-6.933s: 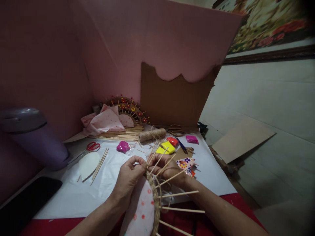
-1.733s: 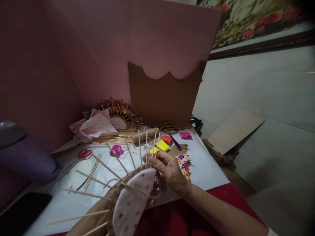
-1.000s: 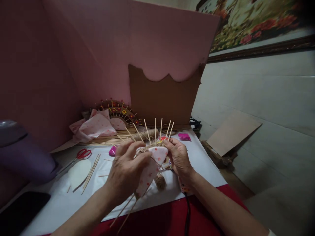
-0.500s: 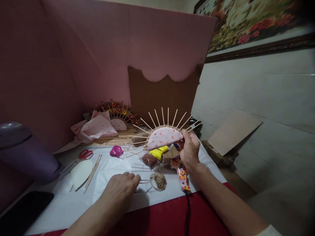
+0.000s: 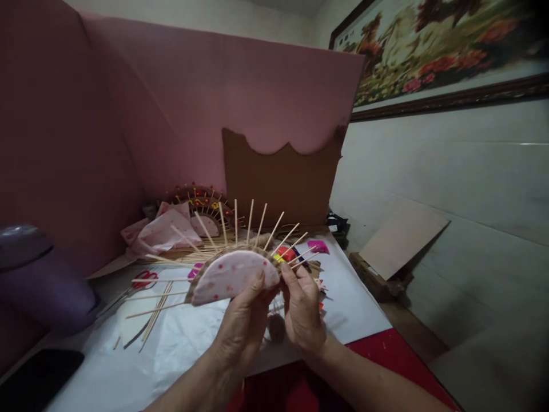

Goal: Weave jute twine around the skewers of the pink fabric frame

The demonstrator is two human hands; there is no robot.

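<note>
A half-round panel [image 5: 238,274] covered in pale pink dotted fabric is raised above the table, with thin wooden sticks [image 5: 251,220] fanning out from its twine-wrapped curved edge. My left hand [image 5: 242,320] grips its lower right part, thumb across the fabric front. At the panel's right end, my right hand [image 5: 304,309] is closed in a pinch beside the lowest right sticks; what lies between those fingertips is hidden. A ball of twine [image 5: 275,327] sits on the white sheet below, between both hands, with a strand rising toward them.
At left are red-handled scissors [image 5: 144,278], loose sticks [image 5: 156,315], a purple bottle [image 5: 38,280] and a dark flat object [image 5: 40,377]. Behind lie pink fabric [image 5: 163,229] and a decorated half-round piece [image 5: 206,200]. Brown cardboard [image 5: 278,177] leans at the back; a magenta packet [image 5: 318,246] lies right.
The panel has come closer and left. My left hand has left the table and taken hold of the panel; my right hand has moved left and lower, now pinching at its right end.
</note>
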